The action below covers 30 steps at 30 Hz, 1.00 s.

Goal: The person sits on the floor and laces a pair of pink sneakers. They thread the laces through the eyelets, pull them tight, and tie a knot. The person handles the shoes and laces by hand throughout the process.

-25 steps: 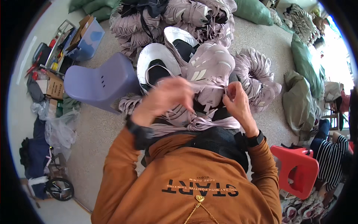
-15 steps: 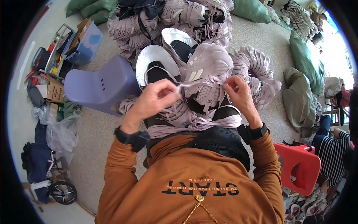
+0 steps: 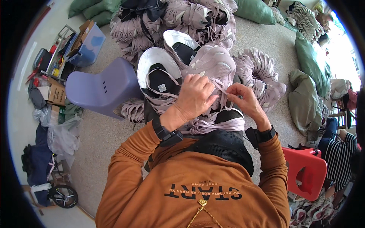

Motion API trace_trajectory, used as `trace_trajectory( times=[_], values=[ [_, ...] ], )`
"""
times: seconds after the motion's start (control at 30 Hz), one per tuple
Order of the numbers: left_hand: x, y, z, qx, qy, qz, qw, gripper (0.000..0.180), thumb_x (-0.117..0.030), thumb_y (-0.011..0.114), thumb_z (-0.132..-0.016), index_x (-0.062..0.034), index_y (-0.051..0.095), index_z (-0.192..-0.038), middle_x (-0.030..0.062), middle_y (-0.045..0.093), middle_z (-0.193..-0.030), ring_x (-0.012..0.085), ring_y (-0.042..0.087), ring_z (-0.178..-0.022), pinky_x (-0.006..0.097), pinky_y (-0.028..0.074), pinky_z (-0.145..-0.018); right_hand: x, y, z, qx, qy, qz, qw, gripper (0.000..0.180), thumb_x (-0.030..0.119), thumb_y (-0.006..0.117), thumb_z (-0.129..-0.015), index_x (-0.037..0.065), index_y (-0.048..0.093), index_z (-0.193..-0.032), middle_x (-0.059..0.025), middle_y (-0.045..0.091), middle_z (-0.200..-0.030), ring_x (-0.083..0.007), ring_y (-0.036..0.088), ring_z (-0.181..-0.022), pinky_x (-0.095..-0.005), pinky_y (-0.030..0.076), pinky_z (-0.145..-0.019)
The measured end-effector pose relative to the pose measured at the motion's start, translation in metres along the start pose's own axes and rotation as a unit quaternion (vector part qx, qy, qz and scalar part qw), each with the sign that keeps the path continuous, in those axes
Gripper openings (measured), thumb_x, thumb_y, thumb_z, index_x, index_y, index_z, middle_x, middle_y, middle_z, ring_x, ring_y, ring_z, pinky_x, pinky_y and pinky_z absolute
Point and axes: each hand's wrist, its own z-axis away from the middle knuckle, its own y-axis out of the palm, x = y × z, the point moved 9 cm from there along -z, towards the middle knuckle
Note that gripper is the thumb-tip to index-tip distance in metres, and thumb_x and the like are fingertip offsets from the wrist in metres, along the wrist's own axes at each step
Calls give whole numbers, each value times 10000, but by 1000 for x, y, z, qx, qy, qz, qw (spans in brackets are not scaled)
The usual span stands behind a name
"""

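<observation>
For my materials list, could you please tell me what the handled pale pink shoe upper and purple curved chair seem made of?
Pale pink shoe upper: probably matte fabric, partly mesh, from its finely dotted panel. Purple curved chair: likely satin plastic, given smooth moulded curves.

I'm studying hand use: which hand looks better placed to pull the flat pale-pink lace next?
Probably the right hand: it seems to pinch the lace near the pale-pink mesh upper's right edge. The left hand covers the upper's left side, hiding whether its fingers hold any.

speckled floor (image 3: 95, 152), pale wall (image 3: 23, 95), purple chair (image 3: 118, 81)
</observation>
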Motion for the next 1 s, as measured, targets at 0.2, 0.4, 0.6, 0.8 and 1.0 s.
trace_trajectory(
  times=[0.2, 0.4, 0.6, 0.8, 1.0],
  values=[
    [-3, 25, -10, 38, 47, -101, 993, 105, -161, 679, -879, -69, 629, -880, 76, 576, -822, 268, 575, -846, 407, 394, -886, 17, 4, -1, -42, -21, 61, 997, 190, 119, 725, -886, -31, 613, -920, -53, 609, -727, -118, 553, -673, -303, 471, -626],
    [2, 15, -12, 73, 26, -51, 996, 86, -144, 658, -907, -76, 607, -900, 78, 620, -756, 266, 626, -746, 398, 397, -847, -7, 12, -2, -67, 53, 9, 996, 294, 188, 780, -866, -18, 581, -797, -8, 534, -645, -80, 484, -626, -293, 417, -558],
    [9, 6, 14, 78, 10, -48, 996, 109, -155, 670, -909, -70, 603, -915, 89, 630, -791, 266, 628, -761, 389, 397, -813, -5, 15, -1, -70, 11, 13, 997, 298, 186, 760, -889, -13, 586, -752, 15, 496, -621, -72, 435, -606, -285, 381, -536],
    [10, 8, 15, 68, 0, -36, 997, 121, -179, 668, -906, -72, 610, -905, 86, 624, -805, 276, 620, -778, 398, 401, -827, 3, 11, 4, -84, 38, -56, 994, 248, 183, 719, -931, 16, 607, -785, 32, 536, -651, -60, 473, -609, -247, 392, -547],
    [11, 12, 16, 62, 5, -34, 997, 129, -187, 678, -892, -75, 618, -916, 86, 625, -810, 280, 621, -799, 401, 411, -836, 10, 37, 24, 70, 136, -183, 971, 245, 251, 685, -987, 26, 643, -898, 40, 578, -710, -21, 496, -609, -196, 394, -532]
  ],
)
